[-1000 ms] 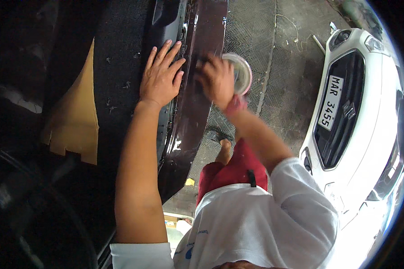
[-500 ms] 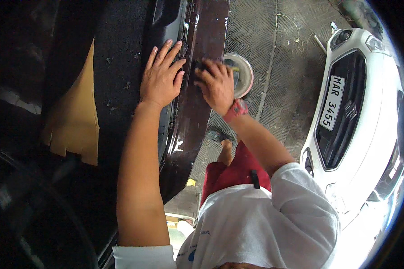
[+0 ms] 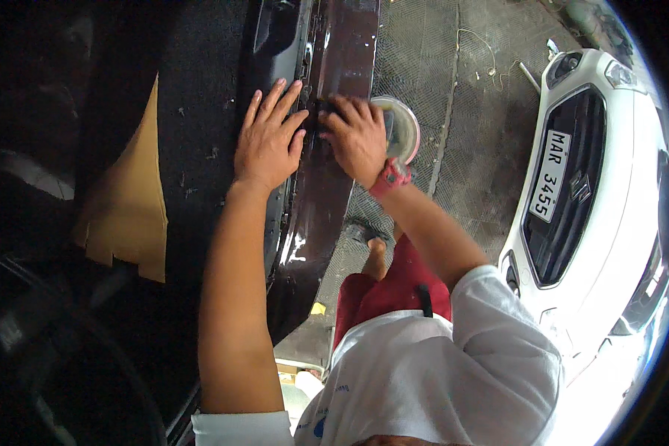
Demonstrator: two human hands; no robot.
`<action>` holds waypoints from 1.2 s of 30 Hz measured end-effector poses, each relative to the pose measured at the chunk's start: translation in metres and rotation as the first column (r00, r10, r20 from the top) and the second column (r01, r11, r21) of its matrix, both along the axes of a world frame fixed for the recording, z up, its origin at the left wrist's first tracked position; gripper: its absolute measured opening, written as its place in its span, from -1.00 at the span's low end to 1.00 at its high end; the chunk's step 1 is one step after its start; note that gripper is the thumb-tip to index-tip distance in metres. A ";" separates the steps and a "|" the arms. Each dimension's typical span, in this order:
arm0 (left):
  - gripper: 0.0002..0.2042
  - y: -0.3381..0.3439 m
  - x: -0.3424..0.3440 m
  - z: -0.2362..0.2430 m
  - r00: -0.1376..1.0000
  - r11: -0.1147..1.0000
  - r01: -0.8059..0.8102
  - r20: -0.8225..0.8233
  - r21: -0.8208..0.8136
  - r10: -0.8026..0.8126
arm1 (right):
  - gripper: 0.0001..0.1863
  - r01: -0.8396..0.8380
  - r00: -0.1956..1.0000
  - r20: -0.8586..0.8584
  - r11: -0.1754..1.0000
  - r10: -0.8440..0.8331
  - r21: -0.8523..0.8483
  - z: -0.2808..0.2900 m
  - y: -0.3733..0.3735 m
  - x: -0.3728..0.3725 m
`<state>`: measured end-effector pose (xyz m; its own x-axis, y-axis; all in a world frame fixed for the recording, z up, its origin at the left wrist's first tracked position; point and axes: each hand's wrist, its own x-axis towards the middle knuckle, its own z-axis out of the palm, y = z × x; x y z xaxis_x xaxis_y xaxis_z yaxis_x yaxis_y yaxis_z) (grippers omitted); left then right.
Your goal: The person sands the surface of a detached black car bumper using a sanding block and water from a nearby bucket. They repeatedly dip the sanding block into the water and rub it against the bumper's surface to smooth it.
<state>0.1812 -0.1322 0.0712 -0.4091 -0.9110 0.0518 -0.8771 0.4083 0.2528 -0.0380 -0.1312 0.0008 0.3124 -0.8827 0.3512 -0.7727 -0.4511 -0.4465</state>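
Observation:
My left hand (image 3: 269, 138) rests with fingers spread and straight on the black trim (image 3: 265, 36) beside the glossy dark maroon panel edge (image 3: 321, 230). My right hand (image 3: 353, 137), wearing a red watch (image 3: 394, 175), is curled on the maroon panel just right of the left one, fingers blurred around something dark that I cannot make out. A round pale bucket (image 3: 406, 132) with contents too unclear to name stands on the floor beyond the panel, partly hidden by the right hand.
A tan cardboard piece (image 3: 130, 223) lies on the dark carpeted surface at left. The front of a white car (image 3: 609, 201) fills the right side. The textured floor (image 3: 472, 111) holds a loose wire, a thin pipe and a small yellow scrap (image 3: 318, 308).
My right hand has shifted slightly left along the panel, still blurred at the fingers. My left hand stays on the trim. The whole view has moved a little, so the scene sits lower.

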 end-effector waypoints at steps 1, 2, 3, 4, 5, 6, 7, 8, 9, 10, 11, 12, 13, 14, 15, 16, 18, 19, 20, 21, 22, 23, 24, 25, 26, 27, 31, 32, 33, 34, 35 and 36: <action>-0.69 -0.002 -0.002 0.002 1.000 1.000 0.009 -0.009 0.002 -0.009 | -0.61 0.048 0.999 -0.019 0.998 -0.049 -0.033 -0.002 -0.032 -0.004; -0.68 -0.003 -0.005 0.004 1.000 1.000 0.012 -0.012 0.004 -0.012 | -0.62 0.090 0.995 -0.032 0.994 -0.092 -0.067 -0.004 -0.067 -0.007; -0.68 -0.008 -0.009 0.004 1.000 1.000 0.014 -0.022 -0.008 -0.014 | -0.65 0.114 0.993 -0.012 0.990 -0.116 -0.087 -0.006 -0.109 -0.012; -0.68 -0.004 -0.008 0.005 1.000 1.000 0.012 -0.026 -0.001 -0.012 | -0.64 0.130 0.991 0.003 0.987 -0.131 -0.094 -0.004 -0.134 -0.011; -0.68 -0.002 -0.008 0.005 0.999 1.000 0.012 -0.032 0.006 -0.012 | -0.64 0.144 0.989 -0.004 0.986 -0.145 -0.084 -0.004 -0.133 -0.010; -0.68 -0.003 -0.009 0.002 0.999 1.000 0.018 -0.035 0.007 -0.018 | -0.64 0.158 0.987 -0.013 0.985 -0.160 -0.074 -0.004 -0.130 -0.009; -0.69 -0.001 -0.008 0.001 0.999 1.000 0.018 -0.034 0.017 -0.017 | -0.65 0.167 0.986 -0.019 0.984 -0.168 -0.056 -0.004 -0.123 -0.007; -0.69 -0.001 -0.003 0.000 1.000 1.000 0.012 -0.025 0.017 -0.011 | -0.65 0.163 0.985 -0.045 0.986 -0.165 -0.048 -0.006 -0.091 0.000; -0.69 -0.003 0.000 0.003 1.000 1.000 0.003 -0.020 0.006 -0.002 | -0.61 0.096 0.995 -0.023 0.995 -0.096 -0.001 -0.005 -0.060 0.002; -0.69 -0.001 0.001 0.001 1.000 1.000 -0.003 -0.021 0.005 0.003 | -0.60 0.037 0.999 -0.018 0.999 -0.038 -0.017 -0.006 -0.037 -0.001; -0.68 0.000 -0.001 0.001 1.000 1.000 -0.004 -0.024 0.008 0.004 | -0.59 -0.017 1.000 -0.014 0.999 0.016 -0.029 -0.005 -0.025 -0.005; -0.69 0.002 0.000 0.001 1.000 1.000 -0.004 -0.026 0.022 0.004 | -0.61 0.001 0.999 -0.035 0.999 -0.002 -0.045 -0.008 -0.032 -0.007; -0.69 -0.002 -0.001 0.003 1.000 1.000 0.001 -0.031 0.008 -0.001 | -0.63 0.021 0.998 -0.059 0.997 -0.026 -0.072 -0.008 -0.057 -0.011; -0.69 -0.003 -0.002 0.003 0.999 1.000 0.005 -0.033 0.000 -0.005 | -0.65 0.040 0.996 -0.080 0.995 -0.047 -0.093 -0.008 -0.084 -0.014; -0.69 -0.004 -0.006 0.002 0.999 1.000 0.010 -0.040 -0.005 -0.011 | -0.67 0.078 0.993 -0.081 0.991 -0.087 -0.106 -0.006 -0.120 -0.019; -0.70 -0.005 -0.009 0.002 0.999 1.000 0.014 -0.042 -0.011 -0.015 | -0.69 0.095 0.993 -0.053 0.987 -0.103 -0.130 -0.004 -0.147 -0.021; -0.70 -0.006 -0.010 0.000 0.999 1.000 0.017 -0.043 -0.017 -0.018 | -0.68 0.145 0.989 -0.022 0.985 -0.148 -0.094 -0.008 -0.130 -0.014; -0.70 -0.001 -0.007 0.000 0.999 1.000 0.012 -0.037 -0.003 -0.013 | -0.67 0.165 0.986 0.000 0.984 -0.165 -0.067 -0.008 -0.114 -0.006; -0.70 0.002 -0.003 -0.001 0.999 1.000 0.008 -0.033 0.001 -0.008 | -0.66 0.153 0.987 -0.038 0.987 -0.154 -0.044 -0.008 -0.073 0.001; -0.70 0.001 0.000 0.000 1.000 1.000 0.002 -0.026 -0.003 -0.002 | -0.63 0.109 0.994 -0.028 0.994 -0.109 -0.003 -0.010 -0.020 0.005; -0.70 0.002 0.000 0.001 1.000 1.000 -0.006 -0.015 0.009 0.006 | -0.60 0.062 0.998 -0.032 0.995 -0.059 0.084 -0.004 0.031 0.009; -0.71 0.001 0.000 0.000 1.000 1.000 -0.002 -0.013 -0.001 0.002 | -0.60 0.004 0.999 0.039 0.981 -0.012 0.194 0.003 0.084 0.009; -0.71 -0.001 -0.003 -0.002 1.000 1.000 0.005 -0.018 -0.011 -0.005 | -0.59 -0.058 0.998 0.007 0.975 0.057 0.213 0.004 0.125 0.006; -0.71 -0.003 -0.004 -0.002 1.000 1.000 0.011 -0.012 -0.024 -0.012 | -0.59 -0.110 0.994 0.017 0.973 0.109 0.205 0.001 0.132 0.002; -0.71 -0.003 -0.004 -0.001 1.000 1.000 0.005 -0.012 -0.019 -0.006 | -0.59 -0.163 0.987 0.027 0.967 0.161 0.195 -0.002 0.136 -0.004; -0.71 -0.002 -0.005 0.000 1.000 1.000 -0.001 -0.012 -0.013 0.001 | -0.59 -0.215 0.977 0.037 0.959 0.212 0.185 -0.006 0.140 -0.010; -0.70 -0.003 -0.005 0.003 1.000 1.000 0.011 0.000 -0.021 -0.011 | -0.64 0.086 0.996 0.017 0.994 -0.087 0.071 0.004 -0.034 -0.020; -0.69 -0.006 -0.011 0.003 1.000 0.999 0.019 -0.008 -0.031 -0.019 | -0.59 0.106 0.994 0.000 0.994 -0.106 -0.006 -0.001 -0.060 -0.025; -0.70 -0.003 -0.008 0.001 1.000 0.999 0.024 -0.003 -0.027 -0.024 | -0.59 0.128 0.991 0.021 0.992 -0.129 0.019 -0.002 -0.047 -0.019; -0.70 -0.002 -0.005 -0.002 1.000 0.999 0.019 0.000 -0.032 -0.019 | -0.59 0.140 0.989 0.040 0.990 -0.141 0.034 -0.002 -0.026 -0.013; -0.70 -0.002 -0.004 -0.003 1.000 0.999 0.014 0.002 -0.038 -0.014 | -0.59 0.152 0.986 0.058 0.987 -0.155 0.050 0.000 0.001 -0.010; -0.70 -0.004 -0.004 -0.003 1.000 0.999 0.016 -0.005 -0.042 -0.016 | -0.60 0.126 0.992 0.018 0.988 -0.128 0.089 0.002 0.046 -0.008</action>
<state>0.1775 -0.1361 0.0678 -0.4230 -0.9014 0.0920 -0.8693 0.4324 0.2395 -0.0456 -0.0850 0.0030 0.1882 -0.9423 0.2768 -0.8098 -0.3084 -0.4991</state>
